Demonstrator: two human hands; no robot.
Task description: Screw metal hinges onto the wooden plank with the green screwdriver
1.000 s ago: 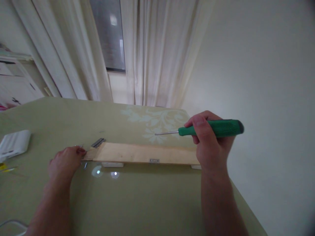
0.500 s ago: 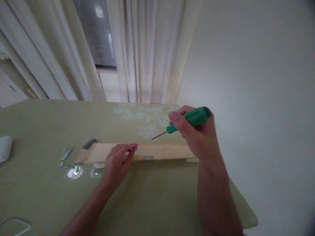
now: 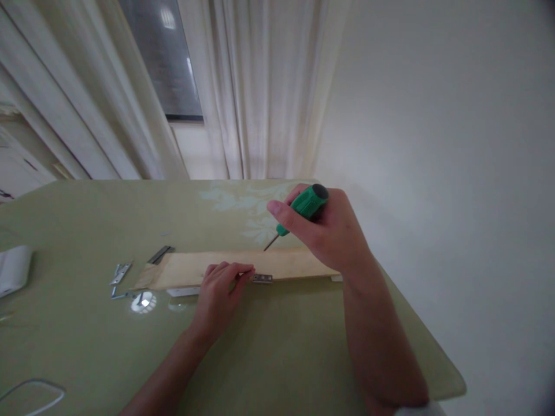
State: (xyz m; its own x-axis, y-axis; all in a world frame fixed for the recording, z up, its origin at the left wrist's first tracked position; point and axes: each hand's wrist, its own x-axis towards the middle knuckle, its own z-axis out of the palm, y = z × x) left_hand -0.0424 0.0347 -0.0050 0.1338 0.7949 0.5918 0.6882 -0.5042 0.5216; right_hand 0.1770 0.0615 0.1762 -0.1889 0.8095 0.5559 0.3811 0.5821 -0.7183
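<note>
In the head view, the right hand (image 3: pixel 328 236) is closed round the green handle of a screwdriver (image 3: pixel 309 202), thumb laid along it. The tool slants, butt end up and to the right, its thin shaft pointing down and left. The tip shows against the far edge of the board (image 3: pixel 295 261); whether it touches the wood I cannot tell.

The board lies lengthwise across the table (image 3: pixel 260 358), in front of the person, with a white block (image 3: pixel 185 292) under its left part and a pale bit of another showing under the right. A small metal plate (image 3: pixel 262 279) sits at its near edge. The left hand (image 3: pixel 220 287) is over the board, thumb and forefinger drawn close to each other just beside the plate's left end. Whether something small is pinched there, I cannot tell.

At the board's left end rests a dark grey metal strip (image 3: pixel 160 254). Further left on the table lie a hinge (image 3: pixel 121 273) and, nearer, some thin metal pieces (image 3: pixel 125 295), too small to make out. A white case (image 3: pixel 15 268) stands at the left edge, and a pale cable (image 3: pixel 37 381) curves near the lower left corner. Curtains (image 3: pixel 269 86) hang behind the table.
</note>
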